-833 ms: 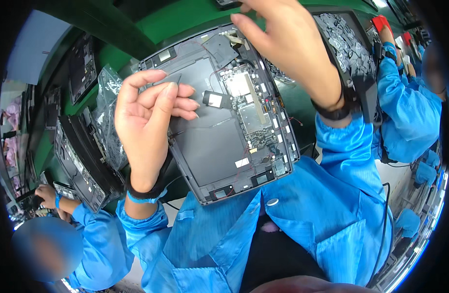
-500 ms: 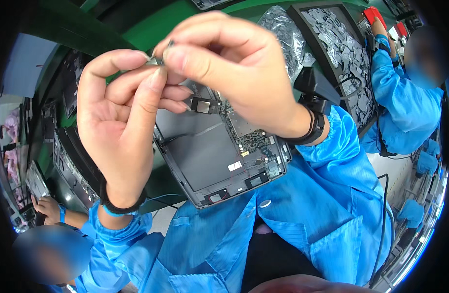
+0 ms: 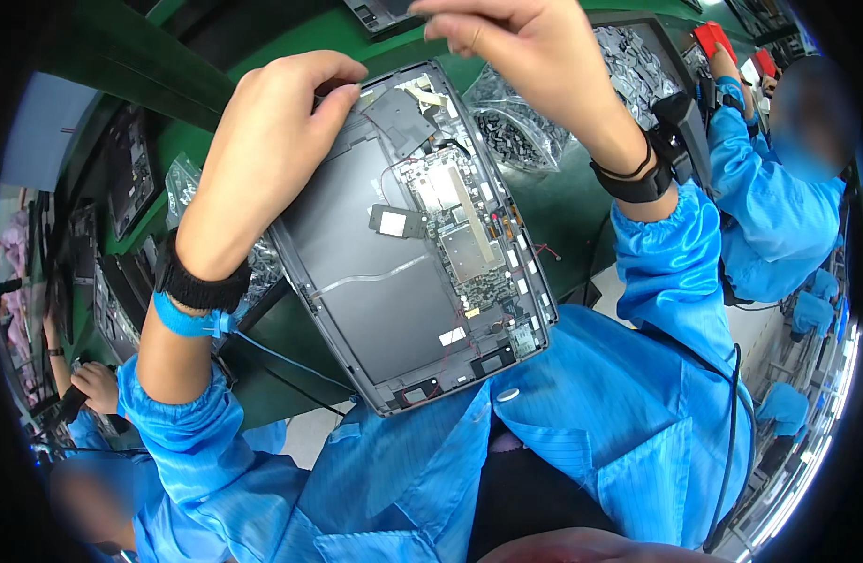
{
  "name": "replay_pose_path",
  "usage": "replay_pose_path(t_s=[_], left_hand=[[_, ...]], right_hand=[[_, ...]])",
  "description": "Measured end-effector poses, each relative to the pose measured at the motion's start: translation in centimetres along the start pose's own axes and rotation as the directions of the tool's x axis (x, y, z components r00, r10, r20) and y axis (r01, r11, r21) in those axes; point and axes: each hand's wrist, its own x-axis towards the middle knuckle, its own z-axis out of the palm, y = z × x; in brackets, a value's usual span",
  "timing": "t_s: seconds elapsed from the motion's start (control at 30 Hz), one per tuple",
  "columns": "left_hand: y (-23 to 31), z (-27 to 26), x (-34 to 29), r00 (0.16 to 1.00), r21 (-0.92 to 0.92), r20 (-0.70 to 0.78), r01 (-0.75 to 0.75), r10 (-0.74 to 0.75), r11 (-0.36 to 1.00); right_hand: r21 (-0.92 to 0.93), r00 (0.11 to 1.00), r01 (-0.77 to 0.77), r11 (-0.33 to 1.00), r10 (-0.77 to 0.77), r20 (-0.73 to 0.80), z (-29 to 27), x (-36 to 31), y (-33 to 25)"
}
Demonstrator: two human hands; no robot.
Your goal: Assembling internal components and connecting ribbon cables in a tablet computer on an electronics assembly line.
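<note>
An opened laptop-like device (image 3: 375, 310) lies tilted in front of me, its circuit board (image 3: 464, 249) bare along the right side. On its large dark panel rests a small black part (image 3: 396, 222) with a pale square. A dark grey plate (image 3: 401, 122) lies over the far end. My left hand (image 3: 272, 141) hovers at the device's far left corner, thumb and forefinger pinched; what is between them, if anything, is hidden. Beyond the far right corner, my right hand (image 3: 530, 61) is raised off the device, its fingers drawn together; I cannot make out anything in them.
Right of the device lies a clear plastic bag of small dark parts (image 3: 516, 131); a tray of grey pieces (image 3: 638, 70) stands behind it. A blue cord (image 3: 291, 358) runs from my left wrist strap. Co-workers in blue sit at both sides; one at right holds something red (image 3: 711, 39).
My hands, pinched together above the device, have parted: the right went up and right, the left stayed over the far left corner. The device's far end and the bag now show.
</note>
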Motion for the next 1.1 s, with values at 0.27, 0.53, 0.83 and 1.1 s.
replay_pose_path(t_s=[0.27, 0.53, 0.83, 1.1], left_hand=[[-0.1, 1.7, 0.3, 0.998, 0.017, -0.003, -0.061, 0.061, 0.998], [0.1, 1.4, 0.3, 0.991, 0.077, -0.022, -0.133, 0.135, 0.988], [-0.2, 1.8, 1.1, 0.977, 0.271, -0.074, -0.173, 0.199, 0.947], [-1.0, 3.2, 1.0, 0.944, 0.328, -0.147, -0.235, 0.295, 0.915]], right_hand=[[-0.488, 0.903, 0.401, 0.775, -0.244, 0.355, 0.3, 0.0, -0.6], [-0.562, 0.759, 0.647, 0.515, -0.365, 0.539, 0.8, 0.5, -1.3], [-0.63, 0.828, 0.486, 0.606, -0.089, 0.553, 1.5, 1.1, -2.5], [-0.414, 0.815, 0.277, 0.867, 0.016, 0.579, 0.3, 3.0, -1.0]])
